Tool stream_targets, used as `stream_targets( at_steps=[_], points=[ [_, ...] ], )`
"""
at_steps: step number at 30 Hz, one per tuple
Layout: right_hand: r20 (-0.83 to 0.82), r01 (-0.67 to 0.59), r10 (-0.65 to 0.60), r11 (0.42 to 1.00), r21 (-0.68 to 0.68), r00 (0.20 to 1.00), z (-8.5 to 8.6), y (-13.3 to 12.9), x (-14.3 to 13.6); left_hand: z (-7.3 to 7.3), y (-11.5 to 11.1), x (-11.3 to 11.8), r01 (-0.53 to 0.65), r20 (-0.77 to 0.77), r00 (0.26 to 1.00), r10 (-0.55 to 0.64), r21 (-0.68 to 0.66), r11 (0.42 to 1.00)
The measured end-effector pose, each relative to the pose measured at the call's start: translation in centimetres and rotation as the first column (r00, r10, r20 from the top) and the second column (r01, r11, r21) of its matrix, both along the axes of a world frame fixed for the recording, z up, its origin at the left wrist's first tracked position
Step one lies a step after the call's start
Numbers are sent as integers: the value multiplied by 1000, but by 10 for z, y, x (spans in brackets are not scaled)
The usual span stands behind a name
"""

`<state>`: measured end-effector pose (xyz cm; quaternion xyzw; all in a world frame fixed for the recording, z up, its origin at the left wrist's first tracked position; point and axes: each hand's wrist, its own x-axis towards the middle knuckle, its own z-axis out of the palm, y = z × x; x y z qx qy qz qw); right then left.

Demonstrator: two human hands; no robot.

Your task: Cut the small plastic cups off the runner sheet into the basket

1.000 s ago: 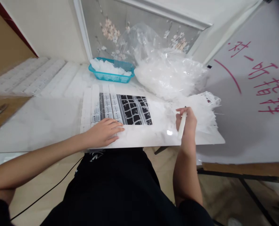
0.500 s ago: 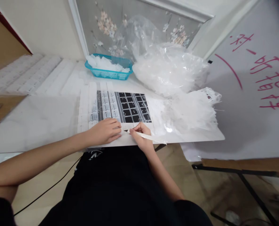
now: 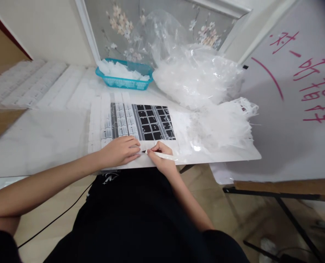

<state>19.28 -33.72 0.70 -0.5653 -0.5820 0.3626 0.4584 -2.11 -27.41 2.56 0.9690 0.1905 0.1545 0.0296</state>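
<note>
Slim white pen-shaped tool (image 3: 166,156), held in grip of right hand (image 3: 164,165), has been brought leftward beside left hand (image 3: 121,150) (grip indiscernible), work apparently concentrated there.

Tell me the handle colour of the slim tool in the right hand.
White; the slim tool's handle shows best in the head view.
</note>
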Motion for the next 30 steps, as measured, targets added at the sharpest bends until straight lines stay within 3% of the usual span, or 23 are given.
stream_targets(
  at_steps=[8, 14, 17, 19, 22, 24, 28, 30],
  points=[
    [61, -34, 35, 999, -28, 998, -3, 3, 1, 2, 0, 2, 0, -3, 1000, 0, -14, 1000],
    [191, -65, 79, 995, -82, 978, 7, 3, 1, 5, -6, 8, -43, -75, 996, 45, 26, 999],
    [227, -73, 94, 993, -96, 969, 12, 3, 0, 9, -3, 7, -157, 72, 983, 167, -122, 980],
    [240, -80, 100, 993, -89, 966, 13, 3, 0, 13, 2, 5, -221, 225, 926, 301, -323, 920],
    [221, -70, 84, 995, -70, 972, 10, 4, 0, 17, 6, 3, -201, 315, 849, 424, -550, 811],
    [160, -66, 74, 996, -53, 984, 6, 4, 2, 15, 6, 2, -164, 292, 878, 378, -558, 813],
    [-62, 12, -11, 1000, 4, 998, 1, -3, 7, 9, 3, 1, -116, 138, 974, 180, -379, 918],
    [-147, 93, -87, 995, 30, 985, 0, -11, 6, 9, 4, -1, -86, 48, 993, 107, -321, 943]
  ],
)
